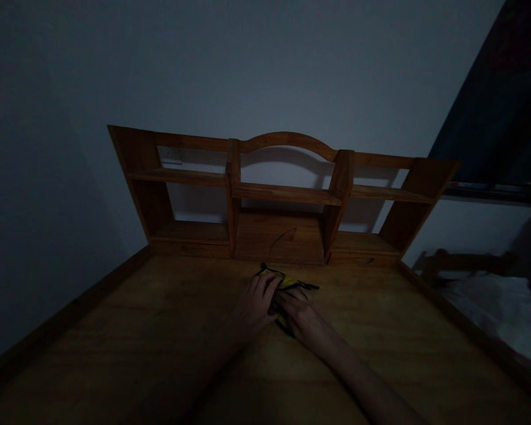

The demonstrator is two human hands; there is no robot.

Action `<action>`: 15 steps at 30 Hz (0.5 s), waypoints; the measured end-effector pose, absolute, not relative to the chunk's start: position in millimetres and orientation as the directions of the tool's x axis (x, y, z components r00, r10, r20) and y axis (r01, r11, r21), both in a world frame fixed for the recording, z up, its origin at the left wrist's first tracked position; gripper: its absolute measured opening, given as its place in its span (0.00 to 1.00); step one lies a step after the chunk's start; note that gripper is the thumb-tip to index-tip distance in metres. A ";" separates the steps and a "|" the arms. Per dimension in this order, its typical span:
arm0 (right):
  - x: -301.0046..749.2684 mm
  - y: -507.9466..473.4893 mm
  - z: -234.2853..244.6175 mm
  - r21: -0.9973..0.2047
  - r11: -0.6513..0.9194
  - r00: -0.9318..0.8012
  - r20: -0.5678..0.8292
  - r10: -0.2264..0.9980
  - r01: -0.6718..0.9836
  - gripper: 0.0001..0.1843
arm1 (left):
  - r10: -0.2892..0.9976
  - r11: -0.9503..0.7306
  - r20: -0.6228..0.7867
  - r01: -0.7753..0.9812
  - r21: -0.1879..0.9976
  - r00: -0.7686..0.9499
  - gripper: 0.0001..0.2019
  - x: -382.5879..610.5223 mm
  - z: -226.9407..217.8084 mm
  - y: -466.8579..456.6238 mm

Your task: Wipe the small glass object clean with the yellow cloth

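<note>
A small yellow cloth piece with black edging (292, 282) lies on the wooden desk top (181, 330), partly covered by both hands. Its black trim sticks out at the upper left and at the right, and some yellow shows below. My left hand (257, 300) is closed over its left side, fingers bent around the edge. From the right, my right hand (301, 314) reaches in with its fingertips tucked into or under the dark middle of the cloth. The dim light hides the exact finger contact and the kind of cloth item.
A wooden shelf unit (287, 193) with several compartments stands along the desk's back edge, against a pale wall (265, 71). Raised rims border the desk at left and right. Beyond the right rim are white bedding (500, 313) and a wooden chair-like frame (469, 261).
</note>
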State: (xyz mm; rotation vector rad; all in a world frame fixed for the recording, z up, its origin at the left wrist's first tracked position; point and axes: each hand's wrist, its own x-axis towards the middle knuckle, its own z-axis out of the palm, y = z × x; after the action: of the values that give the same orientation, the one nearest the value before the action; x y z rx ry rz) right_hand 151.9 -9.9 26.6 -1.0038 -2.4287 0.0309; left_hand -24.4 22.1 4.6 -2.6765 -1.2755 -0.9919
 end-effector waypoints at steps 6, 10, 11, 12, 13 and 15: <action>152.4 -7.3 22.8 -0.208 0.732 -0.597 0.457 0.659 0.649 0.30 | 0.684 -0.672 0.564 0.701 0.240 0.462 0.36 -24.5 4.0 22.3; 152.8 -6.8 22.6 -0.212 0.732 -0.588 0.472 0.657 0.647 0.29 | 0.675 -0.670 0.588 0.703 0.237 0.445 0.36 -24.2 4.3 21.5; 152.9 -6.8 22.8 -0.214 0.735 -0.584 0.482 0.653 0.644 0.29 | 0.673 -0.669 0.596 0.704 0.237 0.439 0.36 -24.0 4.5 21.0; 152.9 -6.8 23.0 -0.217 0.737 -0.580 0.493 0.649 0.641 0.28 | 0.669 -0.670 0.604 0.704 0.236 0.434 0.37 -23.8 4.7 20.5; 152.9 -6.8 23.0 -0.220 0.738 -0.574 0.503 0.646 0.638 0.27 | 0.665 -0.670 0.611 0.704 0.235 0.429 0.37 -23.6 4.9 20.0; 152.8 -6.4 22.4 -0.223 0.744 -0.566 0.525 0.636 0.629 0.25 | 0.657 -0.669 0.626 0.707 0.229 0.420 0.38 -23.3 4.8 19.4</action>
State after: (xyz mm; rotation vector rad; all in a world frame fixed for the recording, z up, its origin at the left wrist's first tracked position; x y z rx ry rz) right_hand 152.8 -6.4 22.4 -0.9494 -2.3498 0.0137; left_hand -23.3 19.4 4.8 -2.5881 -1.2452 -1.0912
